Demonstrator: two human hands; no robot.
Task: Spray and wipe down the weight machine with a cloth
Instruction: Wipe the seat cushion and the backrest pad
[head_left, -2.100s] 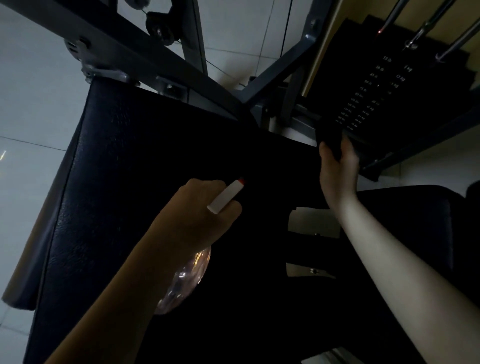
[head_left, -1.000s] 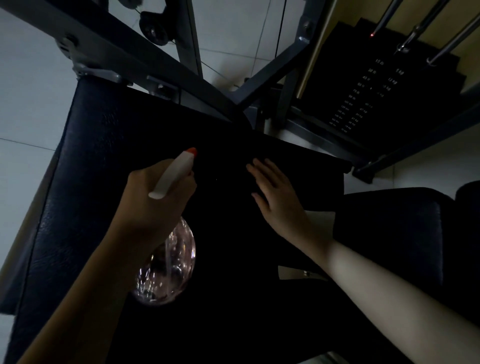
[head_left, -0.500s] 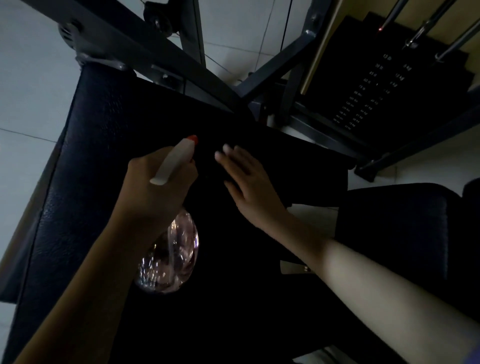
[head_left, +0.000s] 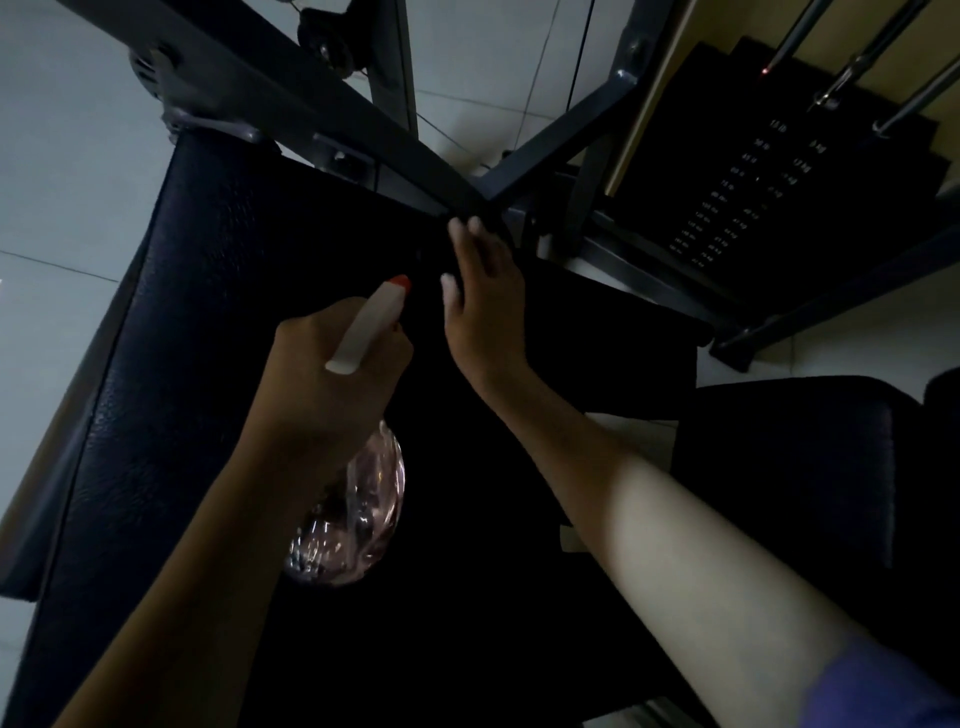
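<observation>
both hands work over the grainy black padded bench (head_left: 208, 364): my left hand (head_left: 332, 379) grips the clear spray bottle (head_left: 353, 519); my right hand (head_left: 483, 312) lies flat, fingers together, cloth too dark to make out.

Spray bottle (head_left: 348, 525) over pad (head_left: 171, 364) — frame (head_left: 332, 114) behind pad, weight stack (head_left: 737, 202) far right.

From my remote view, both forearms are bare from wrist to near the elbow. The right arm carries a purple-blue sleeve (head_left: 878, 691), its edge visible only at the lower right corner. No sleeve shows on the left arm within the frame. The left hand (head_left: 332, 379) and right hand (head_left: 485, 306) are ungloved. Short, pale fingernails show on the right fingertips (head_left: 457, 227).
</observation>
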